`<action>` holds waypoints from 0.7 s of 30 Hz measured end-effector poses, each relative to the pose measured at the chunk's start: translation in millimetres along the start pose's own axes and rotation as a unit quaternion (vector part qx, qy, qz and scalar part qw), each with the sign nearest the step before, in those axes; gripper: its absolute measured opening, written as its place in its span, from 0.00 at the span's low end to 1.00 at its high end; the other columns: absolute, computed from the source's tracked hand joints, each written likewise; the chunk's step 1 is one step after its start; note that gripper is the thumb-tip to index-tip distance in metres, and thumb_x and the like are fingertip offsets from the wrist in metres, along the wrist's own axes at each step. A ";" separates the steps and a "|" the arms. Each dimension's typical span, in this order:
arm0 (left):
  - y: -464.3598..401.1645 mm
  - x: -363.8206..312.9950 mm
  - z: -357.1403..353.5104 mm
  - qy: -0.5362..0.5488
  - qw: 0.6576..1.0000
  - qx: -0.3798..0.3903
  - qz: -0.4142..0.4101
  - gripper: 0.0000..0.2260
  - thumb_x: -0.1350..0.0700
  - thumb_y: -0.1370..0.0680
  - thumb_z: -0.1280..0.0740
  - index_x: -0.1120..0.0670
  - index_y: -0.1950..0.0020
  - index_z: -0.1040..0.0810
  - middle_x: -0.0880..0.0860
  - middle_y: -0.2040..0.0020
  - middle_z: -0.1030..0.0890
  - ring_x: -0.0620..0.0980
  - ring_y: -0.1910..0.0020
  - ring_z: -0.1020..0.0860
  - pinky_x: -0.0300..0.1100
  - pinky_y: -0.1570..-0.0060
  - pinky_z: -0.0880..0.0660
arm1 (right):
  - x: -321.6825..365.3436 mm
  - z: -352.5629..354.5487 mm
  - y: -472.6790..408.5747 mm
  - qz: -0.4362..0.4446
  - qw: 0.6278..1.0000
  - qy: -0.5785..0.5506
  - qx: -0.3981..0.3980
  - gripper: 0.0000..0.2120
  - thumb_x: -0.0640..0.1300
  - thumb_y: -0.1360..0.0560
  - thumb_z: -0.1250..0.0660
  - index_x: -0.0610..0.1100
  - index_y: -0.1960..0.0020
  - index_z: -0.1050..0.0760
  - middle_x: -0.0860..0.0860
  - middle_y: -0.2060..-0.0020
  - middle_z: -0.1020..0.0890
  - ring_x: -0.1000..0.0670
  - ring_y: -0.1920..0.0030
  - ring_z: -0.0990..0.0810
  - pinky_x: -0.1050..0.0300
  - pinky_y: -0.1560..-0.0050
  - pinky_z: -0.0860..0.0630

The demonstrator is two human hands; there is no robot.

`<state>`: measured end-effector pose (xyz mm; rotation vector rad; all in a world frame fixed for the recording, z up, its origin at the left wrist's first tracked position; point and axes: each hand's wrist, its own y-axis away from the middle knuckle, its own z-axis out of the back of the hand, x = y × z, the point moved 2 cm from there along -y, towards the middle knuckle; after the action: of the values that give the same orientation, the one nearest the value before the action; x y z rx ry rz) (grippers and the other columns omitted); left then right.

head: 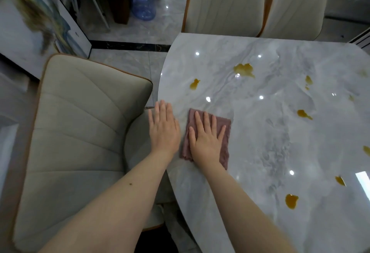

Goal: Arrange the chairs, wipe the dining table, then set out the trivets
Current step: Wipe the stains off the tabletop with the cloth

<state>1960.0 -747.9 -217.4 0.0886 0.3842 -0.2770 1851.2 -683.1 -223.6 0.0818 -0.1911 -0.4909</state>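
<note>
A glossy grey marble dining table [280,132] fills the right of the view, dotted with several amber-brown spills, such as one [243,70] near the far side and one [291,200] near me. A folded mauve cloth [225,126] lies flat by the table's left edge. My right hand [207,138] presses on it with straight, spread fingers. My left hand [164,130] rests flat on the table edge just left of the cloth, fingers straight. No trivets are in view.
A beige padded chair [80,142] stands close at the table's left side, under my left arm. Two matching chairs [226,2] [296,6] are pushed in at the far edge. A framed painting [34,18] leans at the left; a blue water bottle [143,4] stands on the floor.
</note>
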 end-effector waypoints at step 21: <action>-76.5 37.7 24.5 -0.082 0.967 0.142 -0.195 0.27 0.48 0.17 0.55 0.60 0.23 0.57 0.58 0.22 0.55 0.54 0.23 0.57 0.52 0.28 0.65 | 76.9 -8.2 -6.1 -0.450 0.889 -0.072 -0.045 0.26 0.57 0.19 0.56 0.54 0.22 0.56 0.52 0.22 0.54 0.47 0.23 0.60 0.34 0.29 0.66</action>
<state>1980.6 -834.1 -211.7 0.2714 0.1922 -0.7251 1916.5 -724.7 -219.8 0.0398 -0.2715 -1.4398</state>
